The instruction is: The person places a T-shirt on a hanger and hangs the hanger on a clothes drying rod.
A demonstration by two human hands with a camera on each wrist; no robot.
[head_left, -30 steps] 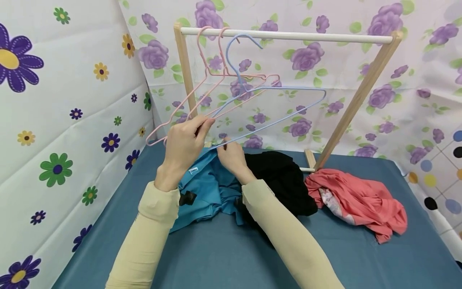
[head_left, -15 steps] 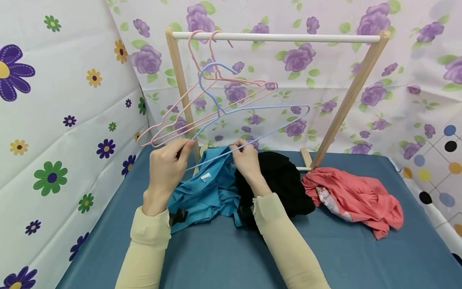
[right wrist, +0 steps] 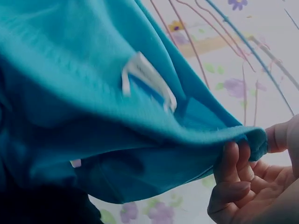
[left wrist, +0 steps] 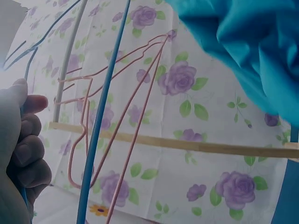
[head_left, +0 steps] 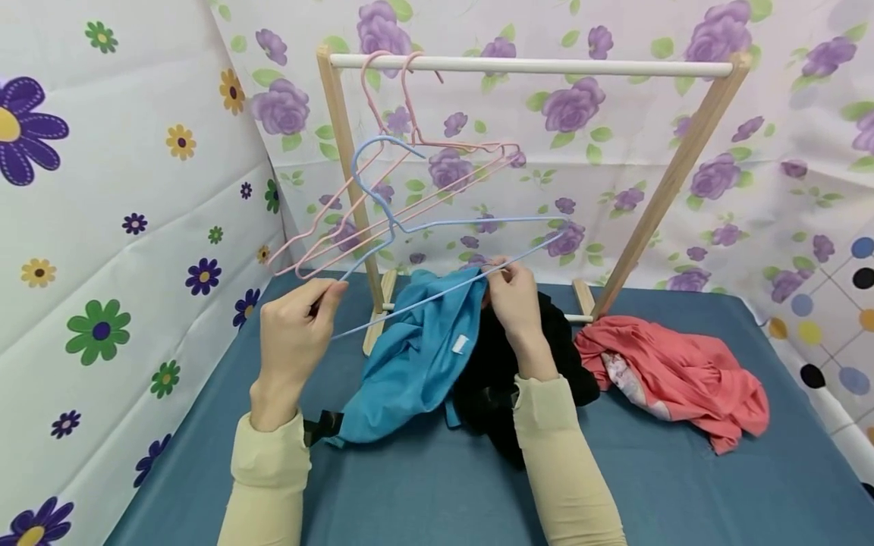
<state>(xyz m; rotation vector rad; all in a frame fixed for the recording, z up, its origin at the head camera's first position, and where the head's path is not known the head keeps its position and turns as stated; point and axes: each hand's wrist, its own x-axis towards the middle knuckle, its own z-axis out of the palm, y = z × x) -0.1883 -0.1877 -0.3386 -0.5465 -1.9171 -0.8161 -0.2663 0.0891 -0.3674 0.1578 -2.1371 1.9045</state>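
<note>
My left hand [head_left: 293, 322] grips the left shoulder of a blue clothes hanger [head_left: 478, 221], holding it in the air with its hook up. In the head view my right hand [head_left: 515, 303] pinches the raised edge of a blue garment [head_left: 423, 356], just by the hanger's bottom bar. The right wrist view shows the thumb and fingers on the garment's edge [right wrist: 254, 135], near a white label [right wrist: 149, 79]. Curled fingers of the left hand [left wrist: 28, 149] appear in the left wrist view. Part of the garment still lies on the table.
Two pink hangers hang from the white rod [head_left: 546, 67] of a wooden-sided rack behind the hands. A black garment [head_left: 570, 364] lies under my right forearm, and a coral garment [head_left: 683, 371] lies at the right on the blue table [head_left: 410, 493].
The blue hanger has come down and left with my left hand, away from the rod. My right hand has moved right, lifting and pulling the blue garment's edge along.
</note>
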